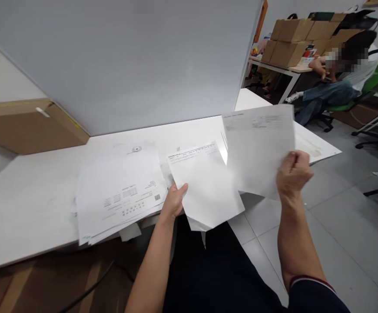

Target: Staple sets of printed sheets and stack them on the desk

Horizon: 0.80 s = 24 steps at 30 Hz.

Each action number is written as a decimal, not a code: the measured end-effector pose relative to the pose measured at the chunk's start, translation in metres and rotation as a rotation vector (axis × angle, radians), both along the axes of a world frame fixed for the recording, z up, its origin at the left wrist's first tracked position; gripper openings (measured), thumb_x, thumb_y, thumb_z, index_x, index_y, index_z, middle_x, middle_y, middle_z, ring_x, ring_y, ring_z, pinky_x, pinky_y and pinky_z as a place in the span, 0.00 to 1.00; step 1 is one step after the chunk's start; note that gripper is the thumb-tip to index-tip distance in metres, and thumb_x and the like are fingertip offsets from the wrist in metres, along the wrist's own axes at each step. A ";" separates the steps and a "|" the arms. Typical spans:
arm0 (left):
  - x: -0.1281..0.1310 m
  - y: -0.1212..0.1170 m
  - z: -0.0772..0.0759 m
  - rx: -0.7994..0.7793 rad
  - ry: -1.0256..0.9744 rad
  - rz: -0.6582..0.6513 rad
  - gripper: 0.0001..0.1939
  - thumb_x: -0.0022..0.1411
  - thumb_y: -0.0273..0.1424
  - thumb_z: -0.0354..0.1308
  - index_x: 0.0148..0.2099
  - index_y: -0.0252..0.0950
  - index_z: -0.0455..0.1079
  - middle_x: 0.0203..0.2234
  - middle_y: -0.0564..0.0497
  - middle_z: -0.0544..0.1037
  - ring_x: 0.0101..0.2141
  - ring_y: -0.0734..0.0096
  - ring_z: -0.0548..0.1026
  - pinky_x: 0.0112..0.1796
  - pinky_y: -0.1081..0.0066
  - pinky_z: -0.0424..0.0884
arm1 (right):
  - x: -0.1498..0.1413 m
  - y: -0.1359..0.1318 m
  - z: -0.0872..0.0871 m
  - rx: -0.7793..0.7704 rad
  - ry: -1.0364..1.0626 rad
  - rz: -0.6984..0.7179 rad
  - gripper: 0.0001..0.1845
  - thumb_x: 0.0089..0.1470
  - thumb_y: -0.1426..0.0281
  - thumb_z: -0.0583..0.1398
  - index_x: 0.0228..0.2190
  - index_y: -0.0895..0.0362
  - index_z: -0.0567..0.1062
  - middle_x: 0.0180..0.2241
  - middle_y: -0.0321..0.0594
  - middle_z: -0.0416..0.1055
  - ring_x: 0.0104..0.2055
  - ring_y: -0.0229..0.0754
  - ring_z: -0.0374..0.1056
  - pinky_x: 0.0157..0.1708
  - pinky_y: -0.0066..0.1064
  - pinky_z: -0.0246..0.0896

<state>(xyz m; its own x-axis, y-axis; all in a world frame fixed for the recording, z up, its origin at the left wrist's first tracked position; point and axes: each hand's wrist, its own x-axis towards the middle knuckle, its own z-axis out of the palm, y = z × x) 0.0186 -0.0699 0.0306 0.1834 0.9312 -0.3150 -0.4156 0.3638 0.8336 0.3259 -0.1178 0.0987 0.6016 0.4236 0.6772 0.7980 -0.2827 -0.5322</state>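
My left hand (175, 200) pinches the left edge of a printed sheet of paper (207, 187), thumb on top. Its lower corner is bent and hangs past the table's front edge. Raised to the right, my right hand (293, 174) grips another printed sheet (259, 150) by its right edge. That sheet is tilted up, with faint print along its top, and overlaps the right side of the first one. On the table to the left lies a stack of printed papers (120, 187), the top one bearing a round emblem and a square code. The fingers behind both sheets are hidden.
A white table (39, 195) runs along a tall grey panel (143, 65). At the back left is a cardboard box (35, 124). To the far right, a person (355, 74) sits on a green chair by a desk with stacked boxes (288, 41).
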 end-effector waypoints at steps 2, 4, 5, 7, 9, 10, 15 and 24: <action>0.001 0.001 0.000 -0.012 -0.003 -0.004 0.24 0.41 0.33 0.69 0.42 0.28 0.72 0.34 0.39 0.80 0.45 0.50 0.75 0.48 0.56 0.70 | 0.008 -0.005 0.011 0.128 -0.011 -0.037 0.17 0.60 0.61 0.44 0.34 0.56 0.67 0.28 0.43 0.64 0.29 0.46 0.61 0.32 0.37 0.55; 0.001 0.002 0.001 -0.020 -0.012 -0.007 0.24 0.43 0.32 0.68 0.43 0.28 0.72 0.35 0.39 0.80 0.44 0.51 0.75 0.48 0.56 0.70 | 0.009 -0.005 0.013 0.174 0.044 0.018 0.15 0.59 0.60 0.46 0.31 0.55 0.66 0.25 0.40 0.62 0.28 0.44 0.60 0.30 0.36 0.54; 0.001 0.002 0.001 -0.025 -0.018 -0.005 0.23 0.44 0.32 0.68 0.43 0.28 0.71 0.35 0.38 0.80 0.44 0.51 0.75 0.48 0.56 0.70 | 0.008 -0.003 0.011 0.153 0.086 0.074 0.14 0.59 0.61 0.47 0.29 0.55 0.66 0.24 0.38 0.62 0.27 0.42 0.59 0.29 0.35 0.54; 0.001 0.002 0.001 -0.043 -0.027 0.009 0.20 0.47 0.31 0.65 0.44 0.27 0.71 0.35 0.38 0.80 0.44 0.52 0.76 0.48 0.56 0.70 | 0.003 0.003 0.002 0.055 0.156 0.175 0.12 0.57 0.62 0.49 0.27 0.55 0.65 0.22 0.36 0.61 0.25 0.41 0.58 0.28 0.33 0.54; 0.000 0.000 0.002 -0.061 -0.025 0.020 0.18 0.50 0.30 0.63 0.44 0.27 0.71 0.36 0.38 0.80 0.44 0.53 0.76 0.48 0.56 0.70 | 0.000 0.009 -0.008 -0.013 0.165 0.167 0.12 0.57 0.63 0.49 0.29 0.56 0.66 0.22 0.37 0.62 0.26 0.41 0.58 0.29 0.33 0.54; 0.000 0.000 0.002 -0.065 -0.020 0.022 0.17 0.51 0.30 0.62 0.44 0.27 0.71 0.36 0.38 0.80 0.44 0.53 0.76 0.48 0.56 0.70 | 0.000 0.011 -0.012 -0.014 0.156 0.121 0.12 0.57 0.64 0.48 0.30 0.56 0.67 0.23 0.38 0.63 0.26 0.41 0.59 0.29 0.33 0.54; 0.001 0.001 0.003 -0.067 -0.004 0.014 0.16 0.54 0.31 0.61 0.44 0.27 0.72 0.37 0.37 0.79 0.44 0.53 0.76 0.48 0.55 0.70 | 0.002 0.019 -0.018 -0.073 0.193 0.151 0.12 0.57 0.63 0.48 0.30 0.56 0.67 0.26 0.39 0.66 0.29 0.43 0.61 0.32 0.33 0.55; 0.001 0.000 0.002 -0.069 -0.032 0.027 0.15 0.58 0.33 0.57 0.45 0.27 0.72 0.37 0.38 0.80 0.45 0.55 0.76 0.49 0.58 0.70 | -0.075 0.037 -0.068 -0.531 0.226 0.503 0.15 0.60 0.65 0.44 0.35 0.56 0.68 0.28 0.44 0.71 0.29 0.45 0.64 0.30 0.32 0.54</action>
<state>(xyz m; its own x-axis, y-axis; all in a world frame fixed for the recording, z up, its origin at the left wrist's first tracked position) 0.0197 -0.0695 0.0329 0.1701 0.9123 -0.3726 -0.4522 0.4082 0.7930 0.2505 -0.0806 0.0305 0.3496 0.9175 0.1895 0.7863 -0.1773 -0.5919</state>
